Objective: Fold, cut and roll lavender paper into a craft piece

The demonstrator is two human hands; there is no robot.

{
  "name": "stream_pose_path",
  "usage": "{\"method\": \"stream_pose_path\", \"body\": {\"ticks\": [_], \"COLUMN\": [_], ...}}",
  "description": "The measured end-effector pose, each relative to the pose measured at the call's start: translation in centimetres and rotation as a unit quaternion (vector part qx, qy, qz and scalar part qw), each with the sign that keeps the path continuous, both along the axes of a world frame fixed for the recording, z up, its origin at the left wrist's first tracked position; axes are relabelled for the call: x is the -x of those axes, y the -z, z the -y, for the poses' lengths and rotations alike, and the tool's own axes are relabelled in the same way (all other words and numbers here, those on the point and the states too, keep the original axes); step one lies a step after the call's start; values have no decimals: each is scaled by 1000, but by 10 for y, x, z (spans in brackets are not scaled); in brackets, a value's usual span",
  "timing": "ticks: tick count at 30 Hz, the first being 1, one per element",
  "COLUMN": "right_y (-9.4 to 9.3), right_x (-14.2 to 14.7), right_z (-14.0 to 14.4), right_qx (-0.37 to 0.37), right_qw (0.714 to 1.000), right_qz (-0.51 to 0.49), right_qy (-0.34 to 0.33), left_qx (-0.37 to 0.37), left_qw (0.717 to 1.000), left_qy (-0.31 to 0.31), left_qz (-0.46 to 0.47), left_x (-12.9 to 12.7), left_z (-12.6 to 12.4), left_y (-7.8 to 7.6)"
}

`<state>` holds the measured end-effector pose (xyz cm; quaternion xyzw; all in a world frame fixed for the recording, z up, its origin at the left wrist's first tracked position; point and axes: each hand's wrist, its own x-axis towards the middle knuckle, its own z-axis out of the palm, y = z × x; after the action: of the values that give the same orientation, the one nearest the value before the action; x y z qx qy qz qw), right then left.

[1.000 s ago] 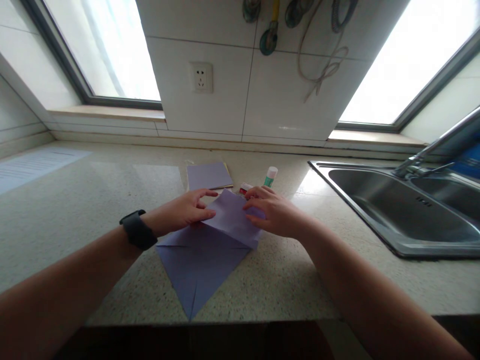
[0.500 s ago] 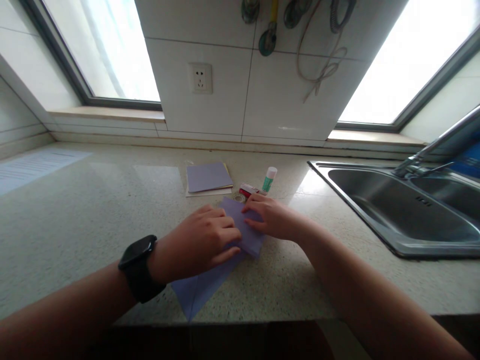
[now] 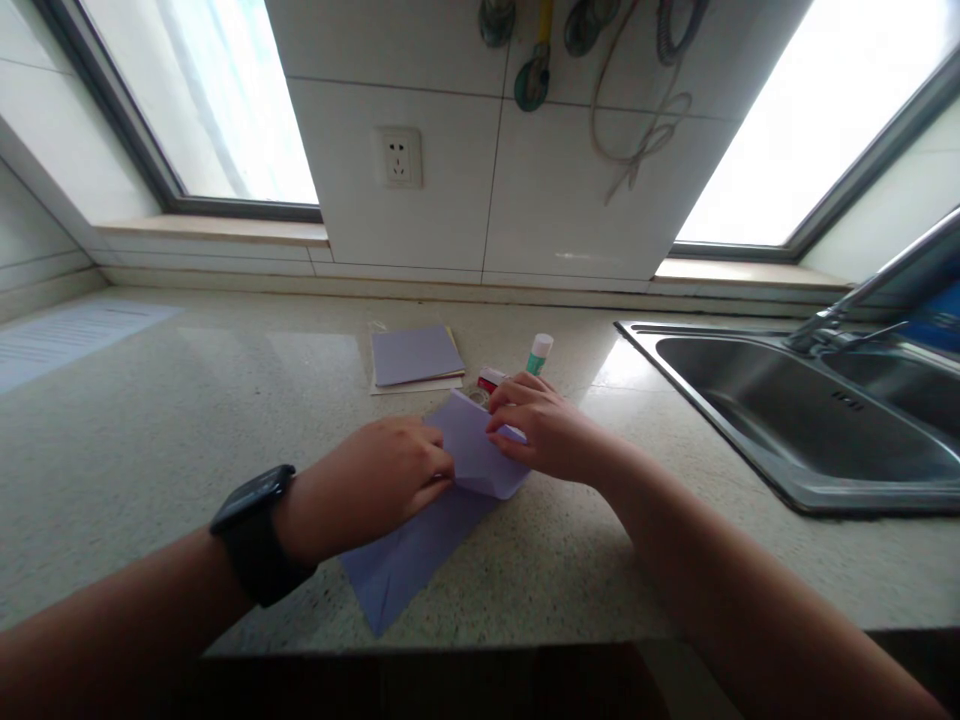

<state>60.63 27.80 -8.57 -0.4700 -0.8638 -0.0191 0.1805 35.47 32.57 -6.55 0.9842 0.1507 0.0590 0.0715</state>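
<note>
A purple sheet of paper (image 3: 420, 545) lies folded on the speckled countertop (image 3: 150, 430), its lower corner pointing at the front edge. My left hand (image 3: 375, 480), with a black watch on the wrist, rests on the paper's left part with fingers curled against the fold. My right hand (image 3: 540, 430) pinches the folded top flap at its right side. Just behind the paper lie a stack of purple sheets (image 3: 415, 355), a green-and-white glue stick (image 3: 538, 352) and a small red-and-white object (image 3: 491, 378).
A steel sink (image 3: 810, 420) with a faucet (image 3: 862, 300) fills the right side. A white paper sheet (image 3: 52, 335) lies at far left. A wall socket (image 3: 399, 157), hanging utensils and a cord are on the tiled wall between two windows.
My left hand moved from the top flap down across the paper, then drew back left along the fold. The flap's upper edge now lifts slightly under my right fingers.
</note>
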Motion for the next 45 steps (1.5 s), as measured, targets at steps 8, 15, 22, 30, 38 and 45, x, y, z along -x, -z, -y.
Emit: {"method": "stream_pose_path", "body": {"ticks": [8, 15, 22, 30, 38, 45], "right_y": [-15, -25, 2, 6, 2, 1], "right_x": [15, 42, 35, 32, 35, 35], "right_z": [15, 44, 43, 37, 39, 39], "right_qx": [-77, -20, 75, 173, 195, 205], "right_qw": [992, 993, 997, 972, 957, 959], "right_qz": [-73, 102, 11, -149, -202, -181], "right_qy": [-71, -57, 17, 51, 75, 73], "left_qx": [64, 111, 120, 47, 41, 42], "left_qw": [996, 993, 991, 997, 996, 997], "left_qy": [-34, -35, -61, -62, -73, -61], "left_qz": [-43, -27, -20, 20, -1, -19], "left_x": [-2, 0, 0, -2, -4, -5], "left_z": [-6, -9, -2, 9, 13, 16], "left_y": [2, 5, 1, 5, 5, 1]}}
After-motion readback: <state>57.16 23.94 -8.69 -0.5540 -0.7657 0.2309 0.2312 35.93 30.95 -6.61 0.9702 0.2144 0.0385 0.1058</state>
